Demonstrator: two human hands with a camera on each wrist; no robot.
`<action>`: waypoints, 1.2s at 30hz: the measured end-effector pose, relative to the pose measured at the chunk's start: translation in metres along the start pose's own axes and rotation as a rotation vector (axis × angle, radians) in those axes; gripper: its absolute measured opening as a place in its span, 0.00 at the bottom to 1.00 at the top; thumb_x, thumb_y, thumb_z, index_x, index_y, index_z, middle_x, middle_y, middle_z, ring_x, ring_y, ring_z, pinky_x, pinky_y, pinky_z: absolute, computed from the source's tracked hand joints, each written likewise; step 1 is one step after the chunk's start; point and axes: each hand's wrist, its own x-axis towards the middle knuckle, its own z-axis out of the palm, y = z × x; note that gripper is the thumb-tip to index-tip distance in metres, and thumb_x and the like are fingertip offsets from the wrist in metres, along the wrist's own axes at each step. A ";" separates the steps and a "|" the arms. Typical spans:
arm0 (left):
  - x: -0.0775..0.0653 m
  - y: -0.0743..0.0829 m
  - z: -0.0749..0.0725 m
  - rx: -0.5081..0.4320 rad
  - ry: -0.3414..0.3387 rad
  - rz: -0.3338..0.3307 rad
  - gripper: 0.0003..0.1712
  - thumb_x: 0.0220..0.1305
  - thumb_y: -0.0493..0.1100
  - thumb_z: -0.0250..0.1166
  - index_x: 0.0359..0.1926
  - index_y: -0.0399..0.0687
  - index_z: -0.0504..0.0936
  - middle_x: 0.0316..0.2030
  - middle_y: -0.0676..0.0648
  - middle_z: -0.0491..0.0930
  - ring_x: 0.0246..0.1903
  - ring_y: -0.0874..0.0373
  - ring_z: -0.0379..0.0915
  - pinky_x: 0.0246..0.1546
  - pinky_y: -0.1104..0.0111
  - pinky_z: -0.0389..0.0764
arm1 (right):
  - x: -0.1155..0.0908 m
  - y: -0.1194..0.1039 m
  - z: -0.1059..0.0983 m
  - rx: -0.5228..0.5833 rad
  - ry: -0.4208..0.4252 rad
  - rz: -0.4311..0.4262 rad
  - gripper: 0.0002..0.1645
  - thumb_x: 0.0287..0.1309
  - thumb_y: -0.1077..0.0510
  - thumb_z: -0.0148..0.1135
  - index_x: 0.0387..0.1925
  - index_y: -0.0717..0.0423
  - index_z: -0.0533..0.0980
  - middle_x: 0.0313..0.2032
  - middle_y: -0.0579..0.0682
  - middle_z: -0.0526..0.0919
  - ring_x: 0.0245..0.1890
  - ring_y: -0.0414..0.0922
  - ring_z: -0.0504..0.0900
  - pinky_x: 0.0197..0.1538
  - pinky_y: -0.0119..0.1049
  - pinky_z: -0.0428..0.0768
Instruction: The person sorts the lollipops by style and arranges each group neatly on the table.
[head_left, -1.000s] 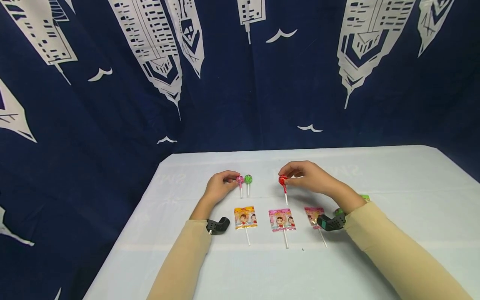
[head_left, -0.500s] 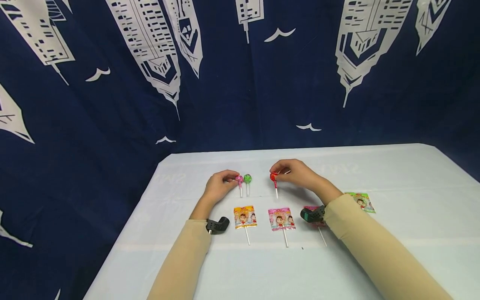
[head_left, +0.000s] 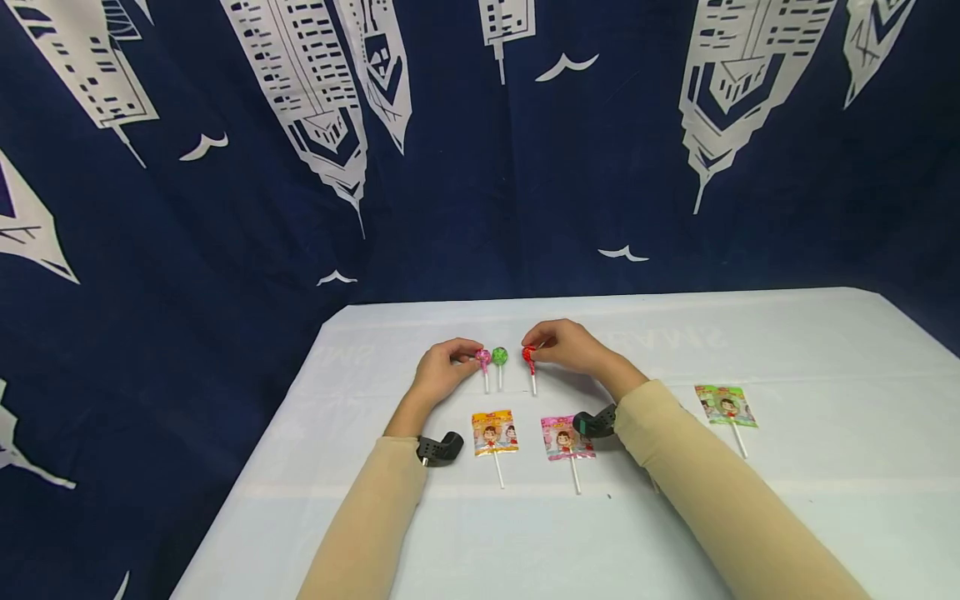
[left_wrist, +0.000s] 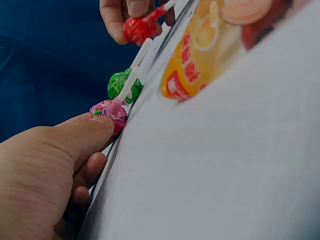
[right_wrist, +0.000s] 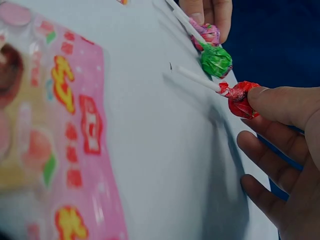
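My left hand (head_left: 441,372) pinches the wrapped head of a pink lollipop (left_wrist: 109,111) between thumb and fingers, its white stick pointing toward me. Right beside it lies a green lollipop (head_left: 500,358), which neither hand holds. To the right of the green one, my right hand (head_left: 573,348) pinches a red lollipop (right_wrist: 241,99) by its head. In the right wrist view the thumb lies on the red wrapper and the other fingers are spread below. A small gap separates the red head from the green lollipop (right_wrist: 216,61).
Nearer to me lie flat-packed lollipops: an orange packet (head_left: 495,432), a pink packet (head_left: 558,437) partly behind the right wrist strap, and a green packet (head_left: 726,406) at the right. Another stick shows beside the right sleeve (head_left: 697,467). The white table (head_left: 300,500) meets a dark blue curtain.
My right hand has moved left with the red lollipop, closer to the green one. The right forearm now covers another pink packet and has uncovered the green packet. The left hand has stayed put.
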 end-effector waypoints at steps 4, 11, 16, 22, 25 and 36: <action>0.000 0.000 0.001 0.001 -0.003 -0.004 0.15 0.60 0.40 0.71 0.50 0.50 0.87 0.42 0.49 0.89 0.38 0.58 0.79 0.44 0.67 0.76 | 0.005 0.002 0.005 -0.027 0.011 0.031 0.13 0.59 0.63 0.67 0.47 0.57 0.83 0.45 0.55 0.87 0.43 0.47 0.81 0.51 0.39 0.77; 0.000 0.000 0.001 0.018 0.005 -0.006 0.15 0.61 0.40 0.71 0.50 0.51 0.87 0.42 0.50 0.88 0.38 0.59 0.78 0.44 0.67 0.76 | 0.012 0.002 0.013 -0.044 0.023 0.061 0.14 0.60 0.62 0.65 0.48 0.57 0.83 0.44 0.55 0.87 0.42 0.46 0.80 0.50 0.39 0.76; 0.001 -0.001 0.001 0.014 0.003 -0.004 0.15 0.61 0.41 0.71 0.50 0.51 0.87 0.41 0.50 0.88 0.38 0.59 0.78 0.43 0.67 0.76 | 0.013 0.000 0.016 -0.056 0.026 0.066 0.13 0.60 0.62 0.65 0.48 0.57 0.83 0.46 0.54 0.87 0.43 0.47 0.80 0.52 0.41 0.77; 0.001 -0.001 0.001 0.008 -0.002 -0.005 0.14 0.61 0.41 0.71 0.50 0.52 0.87 0.42 0.51 0.88 0.38 0.60 0.78 0.43 0.67 0.76 | 0.014 -0.004 0.018 -0.059 0.031 0.069 0.13 0.61 0.61 0.65 0.47 0.56 0.83 0.45 0.54 0.87 0.43 0.47 0.80 0.53 0.42 0.77; 0.001 -0.001 0.001 0.011 -0.003 -0.007 0.15 0.61 0.41 0.71 0.50 0.52 0.87 0.42 0.50 0.88 0.38 0.60 0.78 0.44 0.67 0.76 | 0.014 -0.004 0.019 -0.063 0.035 0.066 0.13 0.61 0.61 0.65 0.48 0.56 0.83 0.44 0.54 0.87 0.43 0.47 0.80 0.52 0.42 0.76; 0.002 -0.001 0.001 0.001 -0.004 -0.008 0.15 0.61 0.41 0.71 0.50 0.51 0.87 0.42 0.50 0.88 0.38 0.58 0.77 0.43 0.67 0.75 | 0.014 -0.004 0.022 -0.065 0.036 0.054 0.13 0.61 0.60 0.65 0.48 0.55 0.82 0.44 0.53 0.87 0.43 0.46 0.81 0.53 0.42 0.77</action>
